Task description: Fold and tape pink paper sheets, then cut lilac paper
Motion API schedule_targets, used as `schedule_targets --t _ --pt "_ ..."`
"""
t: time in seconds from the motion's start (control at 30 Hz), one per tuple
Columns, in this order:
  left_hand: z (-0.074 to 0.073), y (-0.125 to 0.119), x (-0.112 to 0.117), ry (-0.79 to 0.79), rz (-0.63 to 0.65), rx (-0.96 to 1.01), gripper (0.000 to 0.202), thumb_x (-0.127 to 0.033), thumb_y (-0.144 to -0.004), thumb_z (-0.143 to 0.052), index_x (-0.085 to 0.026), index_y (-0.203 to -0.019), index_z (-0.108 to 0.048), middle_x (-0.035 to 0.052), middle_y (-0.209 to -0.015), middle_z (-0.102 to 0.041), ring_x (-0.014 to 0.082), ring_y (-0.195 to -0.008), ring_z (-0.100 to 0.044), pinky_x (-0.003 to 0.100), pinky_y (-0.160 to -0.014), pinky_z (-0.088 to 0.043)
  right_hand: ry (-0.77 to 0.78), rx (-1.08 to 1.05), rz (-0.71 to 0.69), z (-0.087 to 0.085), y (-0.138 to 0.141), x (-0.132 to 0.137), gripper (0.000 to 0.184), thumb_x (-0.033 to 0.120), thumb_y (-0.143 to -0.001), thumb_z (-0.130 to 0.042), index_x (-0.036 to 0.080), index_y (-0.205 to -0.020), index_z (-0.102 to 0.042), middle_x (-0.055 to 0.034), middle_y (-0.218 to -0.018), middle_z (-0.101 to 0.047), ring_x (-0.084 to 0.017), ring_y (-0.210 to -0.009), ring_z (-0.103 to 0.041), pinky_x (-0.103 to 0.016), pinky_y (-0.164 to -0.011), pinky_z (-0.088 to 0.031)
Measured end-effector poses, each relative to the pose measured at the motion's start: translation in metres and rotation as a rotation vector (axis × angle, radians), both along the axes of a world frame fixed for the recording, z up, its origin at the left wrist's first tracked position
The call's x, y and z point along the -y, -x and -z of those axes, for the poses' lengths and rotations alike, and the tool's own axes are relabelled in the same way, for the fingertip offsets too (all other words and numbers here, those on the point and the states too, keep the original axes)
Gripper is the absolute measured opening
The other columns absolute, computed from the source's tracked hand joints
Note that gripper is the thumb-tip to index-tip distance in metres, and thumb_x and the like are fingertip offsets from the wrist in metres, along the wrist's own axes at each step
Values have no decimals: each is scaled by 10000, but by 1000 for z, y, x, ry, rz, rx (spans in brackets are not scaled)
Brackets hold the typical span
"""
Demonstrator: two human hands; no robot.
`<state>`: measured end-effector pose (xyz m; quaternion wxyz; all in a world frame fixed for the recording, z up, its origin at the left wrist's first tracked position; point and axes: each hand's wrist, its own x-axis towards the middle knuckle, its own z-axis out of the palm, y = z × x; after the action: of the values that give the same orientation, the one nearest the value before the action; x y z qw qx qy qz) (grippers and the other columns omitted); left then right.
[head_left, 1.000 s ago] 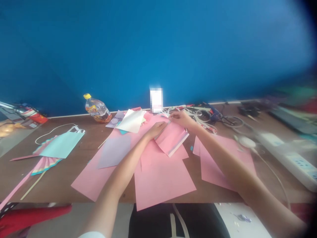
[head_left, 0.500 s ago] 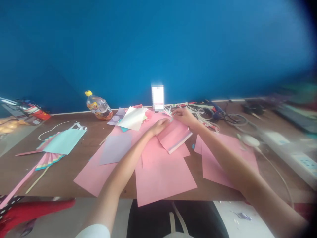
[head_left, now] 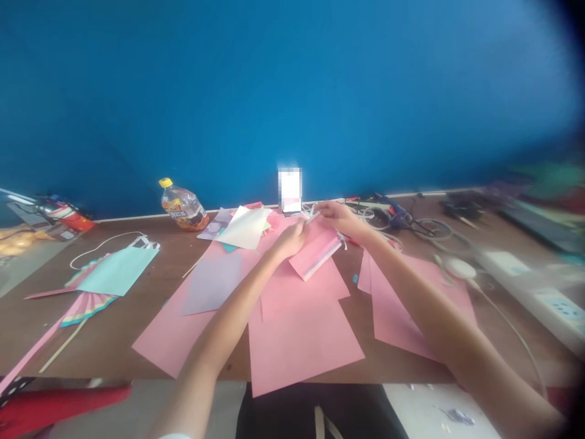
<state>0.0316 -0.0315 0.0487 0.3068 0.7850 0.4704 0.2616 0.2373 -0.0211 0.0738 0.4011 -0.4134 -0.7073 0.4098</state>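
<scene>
Both my hands meet at the far middle of the brown table (head_left: 109, 329). My left hand (head_left: 290, 238) and my right hand (head_left: 336, 216) pinch the top edge of a small folded pink paper piece (head_left: 315, 256) with a pale striped edge, lifting it a little off the sheets. Under it lie several large pink paper sheets (head_left: 297, 329), one (head_left: 411, 299) beneath my right forearm, and a lilac sheet (head_left: 212, 280) to the left.
A plastic bottle (head_left: 183, 207) with a yellow cap lies by the blue wall. A cream sheet (head_left: 244, 227), a light-blue paper bag (head_left: 116, 268) on a folded paper fan (head_left: 86, 302), tangled cables (head_left: 402, 219), a white power strip (head_left: 543, 292) and a red object (head_left: 59, 405) surround the work.
The folded pink piece has tilted up and narrowed as both hands raised its top edge. The view shifted slightly.
</scene>
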Motion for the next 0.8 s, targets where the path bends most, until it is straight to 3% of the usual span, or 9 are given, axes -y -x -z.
schedule_targets --t 0.1,0.2,0.43,0.6,0.8 --pt "-1 1 1 0 -5 -37 555 -659 -916 -388 -203 -1218 -483 122 -1056 -682 285 -943 -653 366 -805 -482 27 -15 -30 -1 -1 0 471 354 -786 -680 198 -1219 -581 -37 -845 -707 -160 -687 -615 -263 -609 -480" --pt "-1 1 1 31 -10 -49 611 -674 -870 -475 -208 -1266 -454 116 -1072 -685 281 -918 -658 348 -751 -485 -59 13 -5 1 0 -1 431 345 -800 -668 196 -1199 -603 -19 -769 -677 -153 -667 -586 -254 -592 -453" --pt "-11 0 3 77 55 23 484 -641 -890 -464 -196 -1074 -508 71 -965 -667 223 -822 -640 297 -677 -460 -120 -54 -110 0 -5 -7 480 397 -802 -688 207 -1232 -592 -16 -818 -665 -155 -719 -600 -276 -667 -465" --pt "-18 -2 6 30 103 51 458 -596 -962 -313 -179 -913 -495 54 -875 -602 194 -800 -600 295 -693 -430 -178 5 -24 -1 -7 -8 377 393 -815 -670 179 -1126 -663 -34 -813 -664 -163 -726 -602 -290 -672 -470" --pt "-19 -5 8 18 110 119 448 -607 -951 -352 -180 -932 -486 42 -877 -574 181 -798 -564 286 -704 -422 -227 43 12 -4 -4 -6 283 396 -841 -640 187 -1014 -720 -62 -897 -708 -175 -757 -620 -301 -684 -483"
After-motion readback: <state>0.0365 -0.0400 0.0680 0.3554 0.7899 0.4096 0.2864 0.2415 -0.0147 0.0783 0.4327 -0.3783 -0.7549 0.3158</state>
